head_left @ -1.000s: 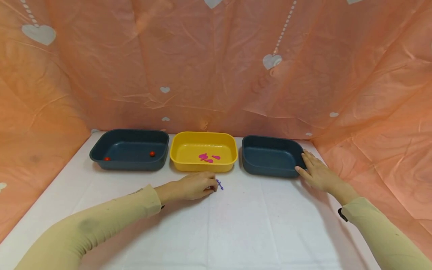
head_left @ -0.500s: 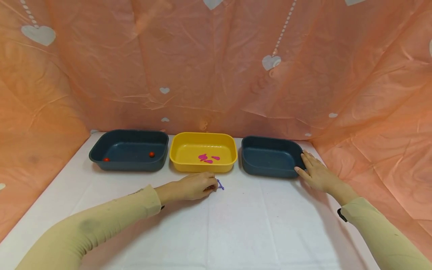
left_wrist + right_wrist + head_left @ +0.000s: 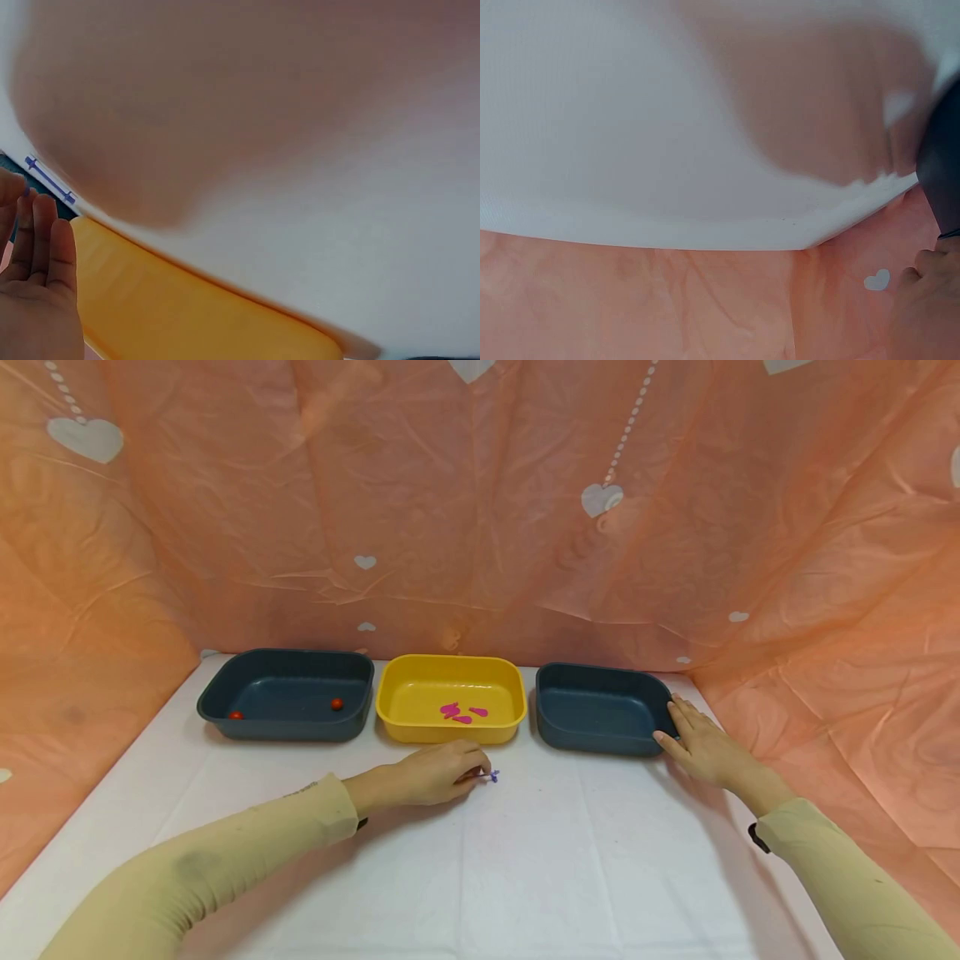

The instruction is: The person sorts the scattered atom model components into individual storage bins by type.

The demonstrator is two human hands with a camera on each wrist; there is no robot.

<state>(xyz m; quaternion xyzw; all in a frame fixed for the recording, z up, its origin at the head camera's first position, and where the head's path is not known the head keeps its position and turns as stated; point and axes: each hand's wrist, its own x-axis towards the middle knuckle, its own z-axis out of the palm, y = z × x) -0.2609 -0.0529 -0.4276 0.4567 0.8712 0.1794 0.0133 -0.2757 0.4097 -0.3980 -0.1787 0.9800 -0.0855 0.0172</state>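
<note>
In the head view my left hand pinches a small purple plastic piece just in front of the yellow bin. The left wrist view shows the piece as a thin bar with knobbed ends, beside the fingertips; a bit of purple shows between thumb and finger. My right hand rests, fingers extended, on the right end of a dark blue bin. Only its edge appears in the right wrist view, next to that bin.
Several flat pink pieces lie inside the yellow bin. A second dark blue bin at the left holds two small red balls. White cloth covers the table, and an orange-pink curtain with hearts hangs behind and at both sides.
The purple piece has turned in the left fingers and now points sideways from them, after lying slanted beside the fingertips. The right hand has kept its place on the bin.
</note>
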